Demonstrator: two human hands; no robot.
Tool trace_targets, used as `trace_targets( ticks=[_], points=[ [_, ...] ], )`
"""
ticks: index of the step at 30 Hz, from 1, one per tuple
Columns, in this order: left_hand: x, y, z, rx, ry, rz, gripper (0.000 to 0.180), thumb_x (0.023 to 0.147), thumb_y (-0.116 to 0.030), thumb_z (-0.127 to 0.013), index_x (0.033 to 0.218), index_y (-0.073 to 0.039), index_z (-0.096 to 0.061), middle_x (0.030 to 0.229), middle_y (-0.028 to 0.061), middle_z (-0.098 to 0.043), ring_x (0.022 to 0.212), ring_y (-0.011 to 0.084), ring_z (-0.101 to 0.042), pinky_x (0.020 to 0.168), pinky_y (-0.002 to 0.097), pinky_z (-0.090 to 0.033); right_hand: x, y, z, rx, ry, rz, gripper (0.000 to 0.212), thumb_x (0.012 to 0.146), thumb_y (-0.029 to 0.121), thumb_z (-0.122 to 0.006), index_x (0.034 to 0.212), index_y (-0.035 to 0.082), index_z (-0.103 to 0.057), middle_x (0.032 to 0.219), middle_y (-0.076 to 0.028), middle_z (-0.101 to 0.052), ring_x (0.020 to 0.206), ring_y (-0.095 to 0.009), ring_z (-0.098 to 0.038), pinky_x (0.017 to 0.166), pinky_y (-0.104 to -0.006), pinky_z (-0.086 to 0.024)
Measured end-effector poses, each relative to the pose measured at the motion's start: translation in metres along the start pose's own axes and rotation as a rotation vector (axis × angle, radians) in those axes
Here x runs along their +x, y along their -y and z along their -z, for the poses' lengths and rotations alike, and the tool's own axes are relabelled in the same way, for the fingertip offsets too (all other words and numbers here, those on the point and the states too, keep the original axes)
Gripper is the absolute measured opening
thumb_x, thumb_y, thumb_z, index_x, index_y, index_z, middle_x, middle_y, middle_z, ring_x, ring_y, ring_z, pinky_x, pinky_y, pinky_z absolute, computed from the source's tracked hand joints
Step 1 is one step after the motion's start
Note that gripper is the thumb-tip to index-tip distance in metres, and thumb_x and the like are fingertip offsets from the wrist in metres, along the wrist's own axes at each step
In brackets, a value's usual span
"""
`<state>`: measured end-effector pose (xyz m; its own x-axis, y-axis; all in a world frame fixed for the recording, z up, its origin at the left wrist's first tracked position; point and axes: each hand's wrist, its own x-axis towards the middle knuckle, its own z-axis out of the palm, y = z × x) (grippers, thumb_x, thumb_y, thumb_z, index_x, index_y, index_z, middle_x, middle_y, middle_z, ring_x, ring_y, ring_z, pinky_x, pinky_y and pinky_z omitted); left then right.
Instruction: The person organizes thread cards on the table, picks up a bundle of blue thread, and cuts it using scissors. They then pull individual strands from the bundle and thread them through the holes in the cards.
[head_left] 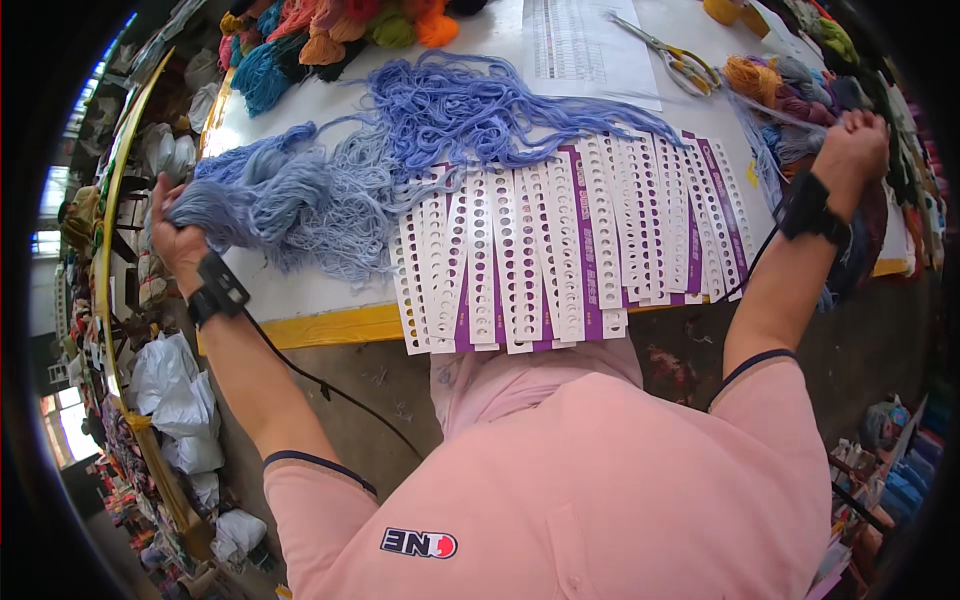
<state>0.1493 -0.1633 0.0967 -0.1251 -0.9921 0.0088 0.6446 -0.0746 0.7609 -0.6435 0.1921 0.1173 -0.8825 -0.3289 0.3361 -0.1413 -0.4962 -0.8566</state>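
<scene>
At the table's left edge, my left hand (178, 232) is closed round one end of a light blue yarn skein (265, 200). The skein spreads loosely toward the middle and meets a heap of periwinkle-blue yarn (440, 110). Out at the far right, my right hand (855, 150) is closed, with thin yarn strands (775, 112) running to it from the blue heap's side. Beneath and in front of the yarn lie overlapping white-and-purple cards (520, 250) with rows of punched holes. Some jut over the table's front edge, and the yarn covers their far ends.
Scissors (680, 65) rest beside a printed sheet (580, 50) at the back. Colourful yarn skeins (330, 30) are piled at the back left, more (790, 85) by my right hand. The white table (300, 300) has a yellow-taped front edge. White bags (175, 390) stand at left.
</scene>
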Motion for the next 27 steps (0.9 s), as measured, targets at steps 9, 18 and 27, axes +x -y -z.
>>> trace_targets(
  ticks=[9, 18, 27],
  points=[
    [-0.137, 0.218, -0.171, 0.350, 0.225, 0.745, 0.023, 0.089, -0.009, -0.062, 0.105, 0.008, -0.059, 0.090, 0.0133, -0.065, 0.064, 0.0134, -0.059, 0.063, 0.0265, -0.053, -0.280, -0.094, -0.161, -0.509, 1.295, -0.319, 0.011, 0.094, 0.015, -0.056, 0.091, 0.004, -0.054, 0.063, -0.004, -0.065, 0.055, -0.014, -0.061, 0.054, -0.0299, -0.047],
    [-0.134, 0.243, -0.192, 0.515, 0.225, 1.000, 0.024, 0.090, -0.003, -0.055, 0.109, 0.010, -0.057, 0.094, 0.0149, -0.066, 0.064, 0.0130, -0.059, 0.060, 0.0255, -0.054, -0.280, -0.110, -0.167, -0.653, 1.368, -0.154, 0.011, 0.089, 0.017, -0.060, 0.086, 0.007, -0.063, 0.063, -0.003, -0.067, 0.060, -0.016, -0.065, 0.059, -0.0318, -0.048],
    [-0.146, 0.271, -0.192, 0.800, 0.392, 0.708, 0.007, 0.081, 0.004, -0.060, 0.085, 0.005, -0.065, 0.073, 0.0075, -0.063, 0.058, 0.0131, -0.056, 0.055, 0.0257, -0.045, -0.286, -0.118, -0.166, -0.732, 1.340, 0.095, 0.013, 0.081, 0.020, -0.060, 0.089, 0.011, -0.064, 0.074, -0.007, -0.068, 0.068, -0.028, -0.065, 0.064, -0.0383, -0.050]
  ],
)
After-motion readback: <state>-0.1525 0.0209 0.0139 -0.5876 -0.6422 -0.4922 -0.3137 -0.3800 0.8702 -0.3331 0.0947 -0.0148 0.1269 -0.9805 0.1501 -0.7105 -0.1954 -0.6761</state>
